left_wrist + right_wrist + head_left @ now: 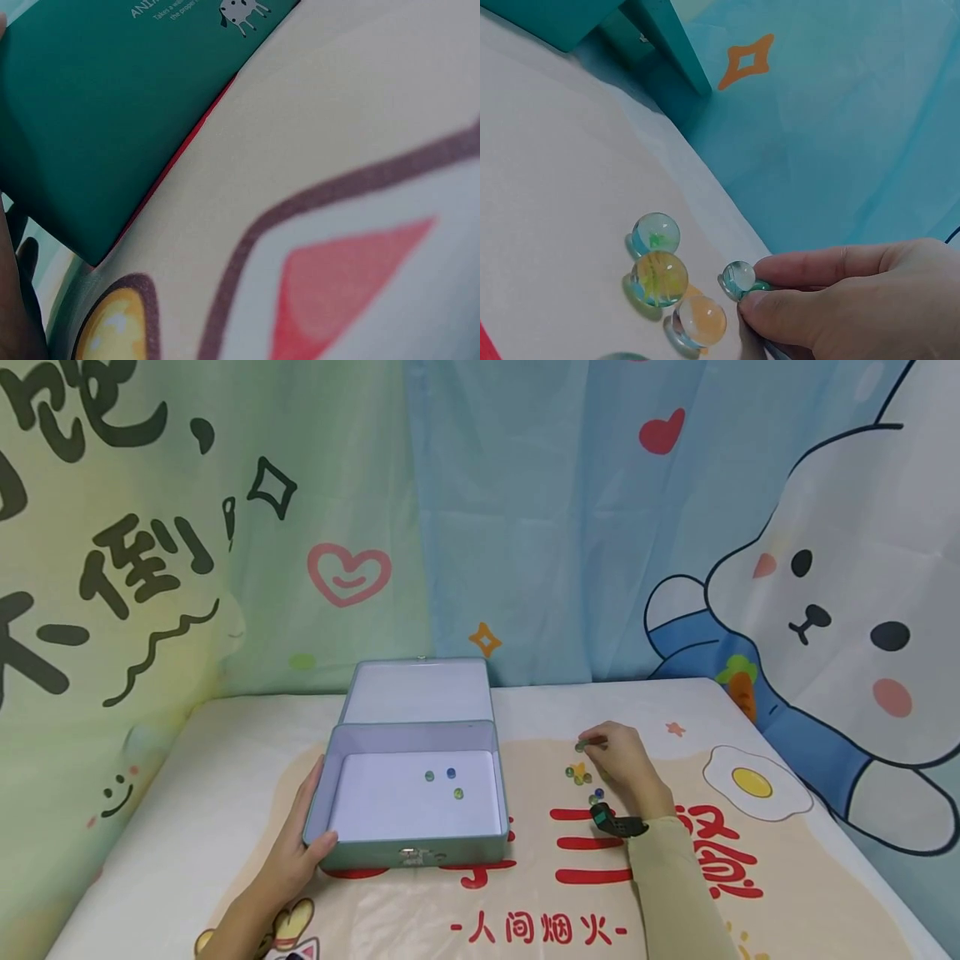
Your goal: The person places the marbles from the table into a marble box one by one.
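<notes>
An opened green tin box (416, 853) with a pale inside stands on the printed cloth, its hinged lid (416, 692) tipped back. Inside lie three glass marbles, two greenish and one blue marble (451, 772). My left hand (294, 852) holds the box's left side, thumb at the front corner; the left wrist view shows the green wall (97, 127). To the right of the box, my right hand (622, 760) pinches a green marble (762, 286) between thumb and forefinger. Touching those fingertips is a clear marble (739, 279). Nearby lie several loose marbles, including a yellowish marble (660, 279).
A blue marble (599, 793) sits close to the dark wristband (618, 822) on my right wrist. Behind the table hangs a printed curtain (525, 527). The tablecloth (540, 910) carries red lettering and a fried-egg print (752, 782).
</notes>
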`<state>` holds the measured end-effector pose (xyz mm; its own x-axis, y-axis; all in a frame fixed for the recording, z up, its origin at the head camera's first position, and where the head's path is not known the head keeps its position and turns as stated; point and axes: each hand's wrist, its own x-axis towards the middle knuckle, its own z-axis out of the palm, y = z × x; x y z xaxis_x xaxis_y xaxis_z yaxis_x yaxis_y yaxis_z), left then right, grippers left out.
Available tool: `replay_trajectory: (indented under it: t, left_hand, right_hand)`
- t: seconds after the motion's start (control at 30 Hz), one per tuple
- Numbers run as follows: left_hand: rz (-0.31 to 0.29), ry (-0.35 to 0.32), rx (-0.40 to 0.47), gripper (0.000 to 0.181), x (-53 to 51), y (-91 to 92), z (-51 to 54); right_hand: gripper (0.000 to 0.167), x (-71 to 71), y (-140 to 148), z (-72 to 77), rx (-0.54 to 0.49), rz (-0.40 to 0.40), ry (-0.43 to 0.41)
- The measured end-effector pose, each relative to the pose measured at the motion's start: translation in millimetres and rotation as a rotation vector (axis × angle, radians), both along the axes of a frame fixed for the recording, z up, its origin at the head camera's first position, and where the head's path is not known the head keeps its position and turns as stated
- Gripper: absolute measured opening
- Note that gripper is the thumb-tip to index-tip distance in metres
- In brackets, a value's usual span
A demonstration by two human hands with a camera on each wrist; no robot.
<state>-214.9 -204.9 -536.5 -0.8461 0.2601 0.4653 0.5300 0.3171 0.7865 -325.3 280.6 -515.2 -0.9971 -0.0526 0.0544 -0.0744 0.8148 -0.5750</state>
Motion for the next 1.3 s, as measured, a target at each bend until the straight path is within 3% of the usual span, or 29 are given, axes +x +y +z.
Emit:
replay_trajectory:
  t: [1.1, 1.3]
  left_hand:
    - [0.018, -0.018, -0.014, 0.088, 0.7, 1.2, 2.1]
    - [0.022, -0.053, -0.005, 0.088, 1.3, 1.0, 2.6]
  right_hand:
    - [0.023, -0.3, -1.6, 8.8, 0.042, -0.022, -0.117]
    - [0.023, -0.4, -1.7, 10.1, 0.048, -0.020, -0.113]
